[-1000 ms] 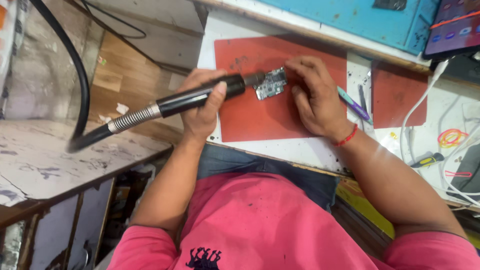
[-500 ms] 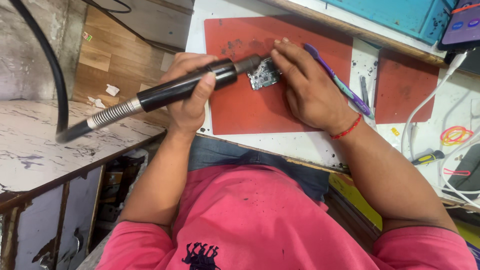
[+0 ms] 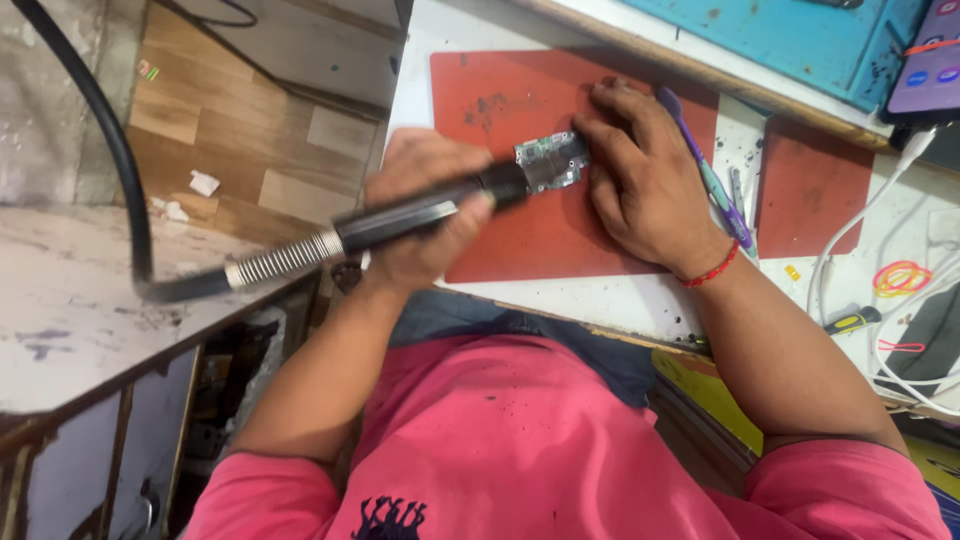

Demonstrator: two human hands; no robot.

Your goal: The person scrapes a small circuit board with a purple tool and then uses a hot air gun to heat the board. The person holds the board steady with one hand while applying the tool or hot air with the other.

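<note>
Left hand [image 3: 425,205] has its fingers wrapped fully around a black hot-air wand [image 3: 420,210] whose tip meets a small circuit board [image 3: 551,161] lying on the red mat [image 3: 520,235] of the tabletop [image 3: 620,300], while right hand [image 3: 650,190] presses flat fingers against the board's far edge, gripping nothing

Your white worktop [image 3: 640,300] carries two red mats [image 3: 520,230], a purple pen [image 3: 705,170], white cables [image 3: 850,240], coloured rubber bands [image 3: 900,277].

Wood-plank floor [image 3: 250,150] – worn grey side table [image 3: 70,300] beside it.
</note>
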